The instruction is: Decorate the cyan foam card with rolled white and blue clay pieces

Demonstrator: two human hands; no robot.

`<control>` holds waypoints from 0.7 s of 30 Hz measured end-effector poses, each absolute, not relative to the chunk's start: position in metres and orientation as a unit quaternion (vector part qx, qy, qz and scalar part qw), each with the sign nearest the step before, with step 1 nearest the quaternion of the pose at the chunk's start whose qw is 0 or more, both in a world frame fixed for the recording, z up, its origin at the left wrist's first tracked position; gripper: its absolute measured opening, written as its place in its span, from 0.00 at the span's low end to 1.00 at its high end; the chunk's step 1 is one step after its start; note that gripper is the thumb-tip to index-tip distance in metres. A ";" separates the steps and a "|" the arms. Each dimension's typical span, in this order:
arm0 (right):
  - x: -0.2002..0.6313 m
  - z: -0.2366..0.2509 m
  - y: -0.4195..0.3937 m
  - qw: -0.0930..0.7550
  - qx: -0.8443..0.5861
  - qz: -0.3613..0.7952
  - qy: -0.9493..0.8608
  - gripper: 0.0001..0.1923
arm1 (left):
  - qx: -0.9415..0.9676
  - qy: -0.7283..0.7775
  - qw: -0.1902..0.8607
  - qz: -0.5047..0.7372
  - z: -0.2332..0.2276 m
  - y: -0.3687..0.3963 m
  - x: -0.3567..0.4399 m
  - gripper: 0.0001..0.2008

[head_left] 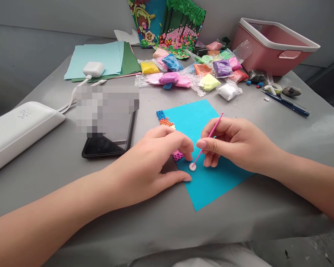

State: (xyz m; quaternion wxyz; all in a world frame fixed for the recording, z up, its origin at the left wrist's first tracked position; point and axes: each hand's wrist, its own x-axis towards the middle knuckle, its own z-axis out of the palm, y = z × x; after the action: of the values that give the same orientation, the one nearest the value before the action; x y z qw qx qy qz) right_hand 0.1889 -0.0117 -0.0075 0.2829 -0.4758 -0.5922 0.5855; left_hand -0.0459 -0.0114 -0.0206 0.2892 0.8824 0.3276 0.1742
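A blue card (208, 178) lies on the grey table in front of me. My right hand (233, 142) grips a thin pink stick tool (215, 125), its lower tip pressed into a small pale pink clay disc (192, 167) on the card. My left hand (153, 159) rests on the card's left edge, its fingertips right beside the disc, holding nothing. Rows of small clay rings in blue (160, 114), orange (167, 122) and pink (178, 155) run down the card's left side, partly hidden by my left hand.
A black phone (105, 144) lies left of the card, a white power bank (13, 129) and an earbud case (94, 69) further left. Bags of coloured clay (195, 68), paper sheets (100, 59), a pink basket (272, 44), a blue pen (289, 104) and a clay picture (169, 26) fill the back.
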 end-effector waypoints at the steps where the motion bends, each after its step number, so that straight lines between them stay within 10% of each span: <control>1: 0.189 -0.008 -0.012 0.289 -0.477 0.580 -0.594 0.19 | 0.883 0.331 0.286 0.172 -0.020 -0.012 -0.046 0.09; 21: 0.186 -0.007 -0.015 0.280 -0.472 0.534 -0.643 0.19 | 0.884 0.339 0.276 0.163 -0.019 -0.014 -0.046 0.09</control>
State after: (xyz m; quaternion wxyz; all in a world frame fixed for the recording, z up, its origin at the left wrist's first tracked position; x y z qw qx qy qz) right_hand 0.1863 -0.0149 -0.0066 0.2803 -0.4720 -0.6429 0.5341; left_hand -0.0457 -0.0136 -0.0192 0.2765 0.8843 0.3392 0.1632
